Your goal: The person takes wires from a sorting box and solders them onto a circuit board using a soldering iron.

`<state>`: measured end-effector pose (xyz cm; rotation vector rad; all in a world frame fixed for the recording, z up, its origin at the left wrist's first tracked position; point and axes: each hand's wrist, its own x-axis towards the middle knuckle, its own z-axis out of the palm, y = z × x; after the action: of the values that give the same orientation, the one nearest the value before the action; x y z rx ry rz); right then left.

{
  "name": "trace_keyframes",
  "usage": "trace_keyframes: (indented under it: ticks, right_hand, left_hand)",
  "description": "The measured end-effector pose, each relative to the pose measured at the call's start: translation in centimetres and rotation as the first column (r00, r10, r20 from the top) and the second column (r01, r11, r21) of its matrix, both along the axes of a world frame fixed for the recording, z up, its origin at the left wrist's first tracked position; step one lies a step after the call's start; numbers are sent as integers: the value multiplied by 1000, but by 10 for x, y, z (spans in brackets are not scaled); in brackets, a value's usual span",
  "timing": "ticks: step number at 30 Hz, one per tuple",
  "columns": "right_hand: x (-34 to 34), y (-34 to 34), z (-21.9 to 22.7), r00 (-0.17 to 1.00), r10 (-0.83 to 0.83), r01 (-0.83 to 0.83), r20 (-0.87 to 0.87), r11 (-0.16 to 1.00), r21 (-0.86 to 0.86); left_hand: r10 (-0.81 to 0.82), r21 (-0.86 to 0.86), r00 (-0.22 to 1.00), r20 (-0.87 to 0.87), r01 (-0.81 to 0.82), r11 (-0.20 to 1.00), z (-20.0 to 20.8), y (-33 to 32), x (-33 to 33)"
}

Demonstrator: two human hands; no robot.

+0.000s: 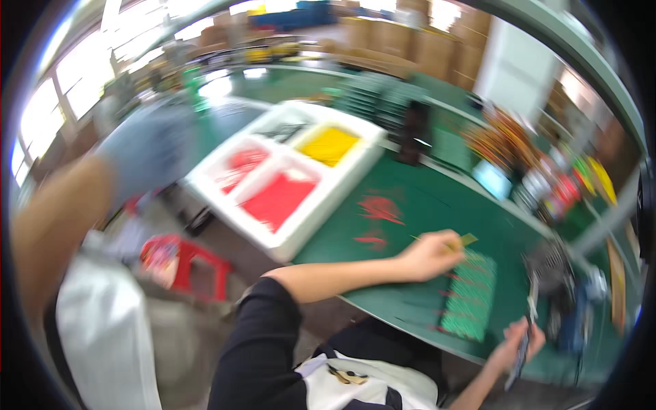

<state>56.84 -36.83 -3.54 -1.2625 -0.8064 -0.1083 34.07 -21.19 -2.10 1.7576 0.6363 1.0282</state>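
Observation:
My left hand, its fingers closed, pinches a small yellow-green strip just above a green circuit board panel. Thin red wires lie across the left side of that panel. At the lower right my right hand grips a soldering iron with a dark handle, its metal end pointing up toward a grey stand. Motion blurs both hands and the strip, so its exact kind cannot be told. Left of the panel, loose red wires lie on the green bench mat.
A white foam tray holds red, yellow and dark pieces in separate compartments. Another person's gloved hand is raised at the left. Stacked green boards, bundled orange wires and bottles line the back. A red stool stands below.

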Motion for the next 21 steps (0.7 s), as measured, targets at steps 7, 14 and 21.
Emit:
trace_keyframes:
  ticks: [7,14,21]
  right_hand:
    - [-4,2,11,998,27,-22,59,997,-80]
    - [-2,14,9,969,134,-133,-205,991,18]
    - [1,5,9,958,188,-167,-214,980,111]
  left_hand:
    - [127,170,991,-52,-116,979,18,-8,1]
    - [130,359,960,-248,-33,933,22,-5,-11]
    - [-8,215,969,-249,63,975,59,-39,14]
